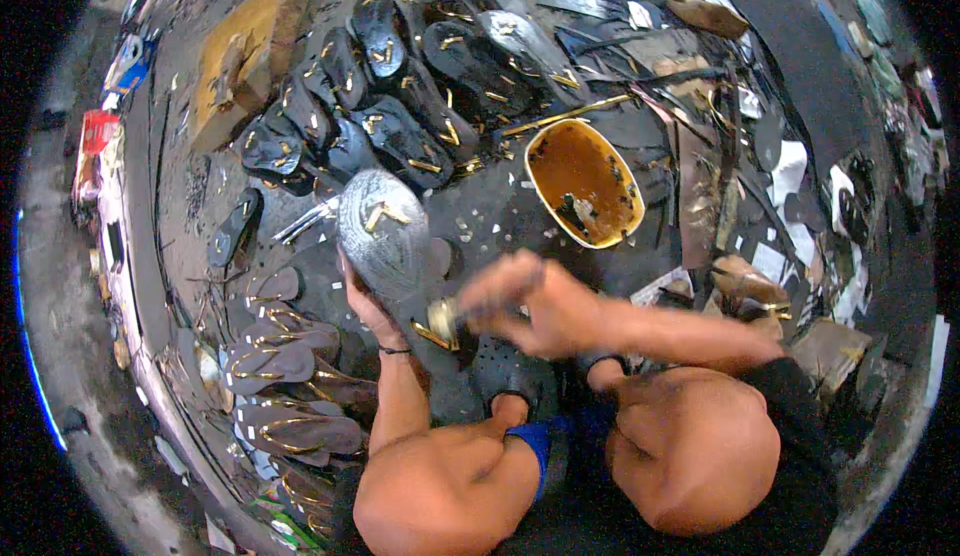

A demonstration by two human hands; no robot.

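Note:
A shoe sole (388, 256), grey, wet-looking and glossy, stands tilted up in my left hand (366, 306). Small tan strap ends stick out of its upper part, and my fingers are mostly hidden behind it. My right hand (545, 301), smeared by motion, is closed on a short brush (441, 316) with a pale yellowish end. The brush is near the sole's lower edge, and I cannot tell whether they touch. Beyond my right hand stands a pale tub (531, 191) with amber glue-like liquid and dark specks inside.
Several dark soles with gold-coloured strap ends (400, 136) lie beyond my hands. At the left, sandals with gold straps (285, 366) are piled. A wooden block (240, 66) stands at the far left. Shoe lasts (745, 281) and scraps lie to the right.

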